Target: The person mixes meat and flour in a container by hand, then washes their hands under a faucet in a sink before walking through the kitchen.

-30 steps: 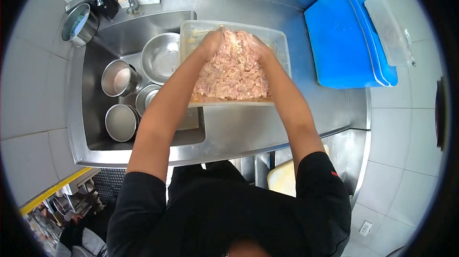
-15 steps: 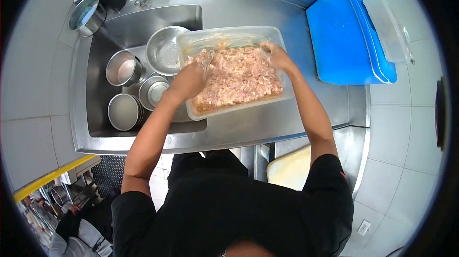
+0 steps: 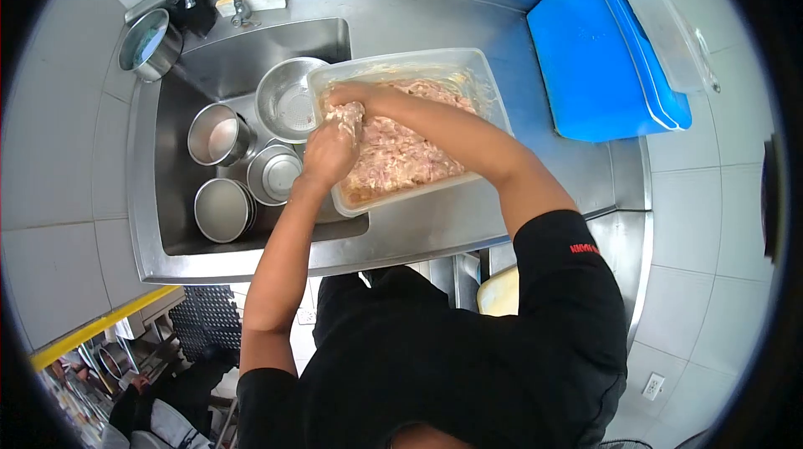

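A clear plastic tub (image 3: pixel 435 56) holds a wide mass of raw chopped meat (image 3: pixel 410 148), pale pink with a wet yellowish coating. My left hand (image 3: pixel 333 146) is at the tub's left side, its fingers curled and smeared with meat. Just beyond it, my right hand (image 3: pixel 355 95) reaches across to the far left corner, fingers bent down into the meat. The two hands are close together, and the right fingertips are partly hidden.
The tub overlaps the right edge of a steel sink (image 3: pixel 180 232). In the sink are a perforated bowl (image 3: pixel 288 98) and several metal pots. A blue cooler (image 3: pixel 598 64) stands to the right, with a clear lid (image 3: pixel 669 31) against it. Another person (image 3: pixel 159 407) is at lower left.
My right hand has swept from the tub's right end across to its left end, beside my left hand. The meat's surface has been disturbed and pulled leftward.
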Demonstrator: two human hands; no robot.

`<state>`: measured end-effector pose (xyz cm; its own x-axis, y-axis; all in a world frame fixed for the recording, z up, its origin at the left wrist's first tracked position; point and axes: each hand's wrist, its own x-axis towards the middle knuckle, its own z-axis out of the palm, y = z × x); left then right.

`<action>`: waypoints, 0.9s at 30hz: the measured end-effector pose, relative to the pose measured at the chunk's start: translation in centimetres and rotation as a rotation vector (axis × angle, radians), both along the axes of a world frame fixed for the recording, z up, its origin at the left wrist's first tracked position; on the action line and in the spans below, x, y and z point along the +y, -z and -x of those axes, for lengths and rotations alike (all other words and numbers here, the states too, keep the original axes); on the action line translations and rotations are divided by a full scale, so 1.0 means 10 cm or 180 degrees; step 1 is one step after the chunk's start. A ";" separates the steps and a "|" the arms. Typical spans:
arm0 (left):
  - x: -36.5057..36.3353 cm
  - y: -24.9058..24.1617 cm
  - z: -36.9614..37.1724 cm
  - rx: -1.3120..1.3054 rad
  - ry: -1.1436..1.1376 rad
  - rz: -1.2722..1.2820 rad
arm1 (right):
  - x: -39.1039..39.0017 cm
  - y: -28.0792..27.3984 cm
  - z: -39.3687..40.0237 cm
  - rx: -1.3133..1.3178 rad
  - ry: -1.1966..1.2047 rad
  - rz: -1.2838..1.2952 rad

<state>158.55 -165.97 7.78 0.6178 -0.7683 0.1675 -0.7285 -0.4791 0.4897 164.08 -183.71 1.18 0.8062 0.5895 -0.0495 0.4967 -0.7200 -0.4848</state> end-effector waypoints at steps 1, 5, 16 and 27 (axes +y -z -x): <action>-0.01 0.01 0.01 -0.0150 -0.0027 -0.0169 | -0.07 0.03 0.01 -0.0602 -0.0366 -0.0092; -0.01 0.13 0.01 -0.0647 0.0037 -0.0595 | -0.47 -0.21 0.35 -0.0324 0.0349 0.0733; -0.15 0.04 0.02 -0.0365 0.0046 -0.0605 | -1.48 0.41 1.27 0.0451 0.3542 0.0456; -0.23 -0.03 0.00 -0.0117 0.0133 -0.0758 | -1.10 -0.54 1.14 0.0678 0.1938 0.0500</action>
<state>158.51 -168.30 8.10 0.5816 -0.8135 0.0003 -0.7653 -0.5470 0.3393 152.64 -194.74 6.60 0.9562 0.0045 -0.2928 -0.1163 -0.9118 -0.3939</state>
